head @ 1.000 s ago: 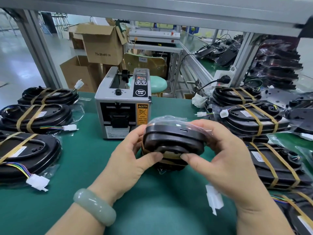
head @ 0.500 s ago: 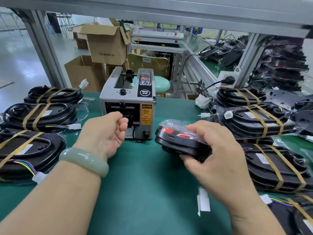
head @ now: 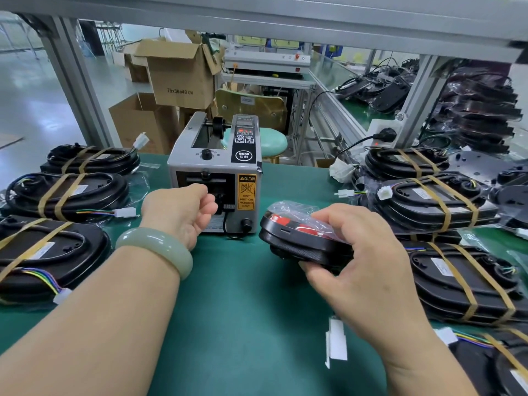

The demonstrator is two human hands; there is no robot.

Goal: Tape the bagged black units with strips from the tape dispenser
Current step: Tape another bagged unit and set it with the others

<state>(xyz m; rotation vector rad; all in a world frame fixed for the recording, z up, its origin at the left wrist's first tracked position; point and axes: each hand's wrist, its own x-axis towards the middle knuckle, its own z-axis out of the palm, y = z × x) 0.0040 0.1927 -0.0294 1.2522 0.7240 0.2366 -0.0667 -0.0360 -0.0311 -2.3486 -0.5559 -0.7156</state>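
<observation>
My right hand (head: 360, 252) grips a black unit (head: 297, 242) in a clear bag and holds it tilted just above the green mat (head: 243, 315), right of the tape dispenser (head: 214, 167). Red parts show through the bag on the unit's top. My left hand (head: 183, 212), with a pale green bangle on the wrist, is at the dispenser's front outlet with its fingers curled. The fingertips are hidden behind the hand, and no tape strip is visible there.
Taped black units lie on the left (head: 65, 192) and on the right (head: 434, 201), with one more in front on each side. A white connector (head: 335, 341) lies on the mat near my right wrist. Cardboard boxes (head: 180, 75) stand behind the bench.
My left hand let go of the bagged unit and moved forward to the dispenser's outlet. My right hand carried the unit to the right and tilted it.
</observation>
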